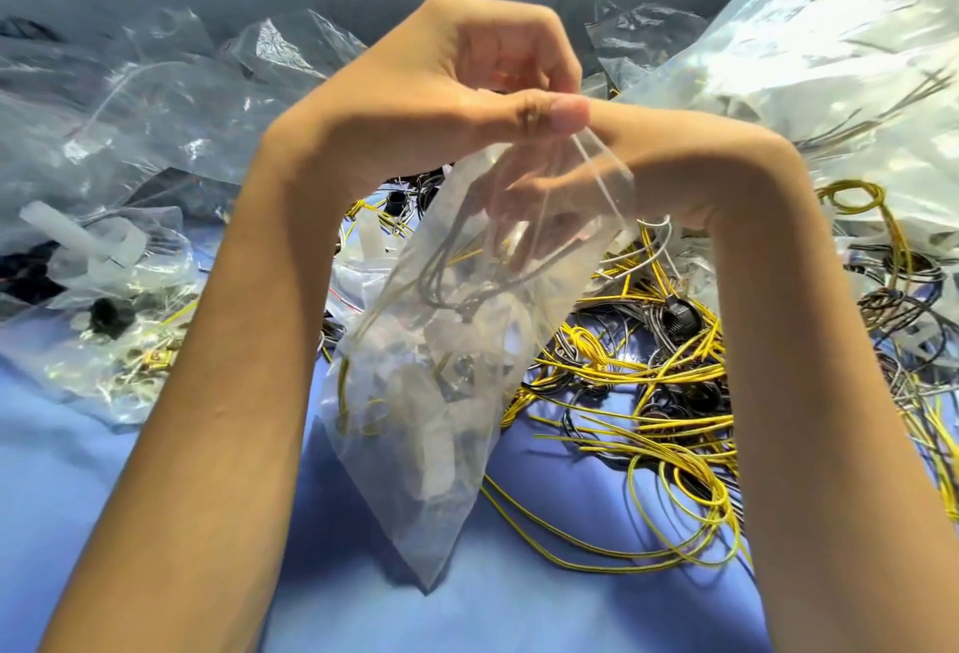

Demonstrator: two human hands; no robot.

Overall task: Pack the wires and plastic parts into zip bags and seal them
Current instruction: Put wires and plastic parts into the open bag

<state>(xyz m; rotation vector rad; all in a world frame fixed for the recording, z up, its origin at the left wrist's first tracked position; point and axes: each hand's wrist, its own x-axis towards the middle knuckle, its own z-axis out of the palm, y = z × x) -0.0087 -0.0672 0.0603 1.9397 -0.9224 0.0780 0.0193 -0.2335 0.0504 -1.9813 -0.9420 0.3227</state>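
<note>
The left hand (pixel 467 82) is raised, with its thumb and curled fingers pinching the top edge of the zip bag (pixel 441 393). The right hand (pixel 597 185) sits directly below and against the left, at the bag mouth. It is seen only through the plastic, so its grip cannot be determined. The hands are together at the mouth.

The zip bag hangs from the left-hand pinch and slants down between the forearms, with its lower corner just above the blue surface (pixel 519 616). It contains translucent plastic parts and grey and yellow wire. The mouth appears unsealed.

Step in hand, as judged: loading is finishing and sealing has not begun.

Next move, as judged:
1. Clear the right hand from the mouth.
2. Push any protruding wire below the zip track.
3. Align both track halves and press along the full width.

The loose wires (pixel 648 382) lie under the right forearm. Filled bags (pixel 129 133) lie beyond the left forearm.
</note>
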